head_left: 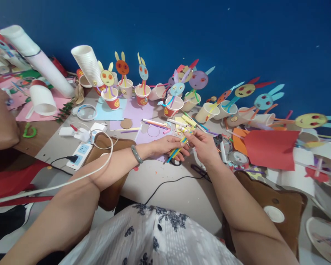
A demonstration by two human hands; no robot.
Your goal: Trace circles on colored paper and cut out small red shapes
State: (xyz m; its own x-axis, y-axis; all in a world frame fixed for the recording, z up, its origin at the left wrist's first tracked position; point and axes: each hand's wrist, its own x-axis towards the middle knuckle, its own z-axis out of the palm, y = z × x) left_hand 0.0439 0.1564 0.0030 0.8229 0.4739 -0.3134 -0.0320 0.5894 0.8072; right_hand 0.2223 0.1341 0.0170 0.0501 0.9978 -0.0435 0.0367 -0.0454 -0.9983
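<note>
In the head view, a few thin blue and yellow paper strips (173, 155) slant between my two hands over the table. My left hand (169, 145) is closed around their middle, thumb on top, with a bangle on its wrist. Pinching their upper end is my right hand (202, 145), its fingertips close to the left thumb. Just beyond the hands lie cut yellow paper pieces (183, 123) and several coloured sticks. A lilac paper sheet (143, 137) with a drawn circle is partly hidden under my left hand.
Paper cups with rabbit-faced figures (177, 89) line the blue wall. Left are a cup stack (86, 60), a power strip (82, 154) and a white cable crossing above my left forearm. Red paper (273, 149) lies right. Another person's arm (1, 117) shows at far left.
</note>
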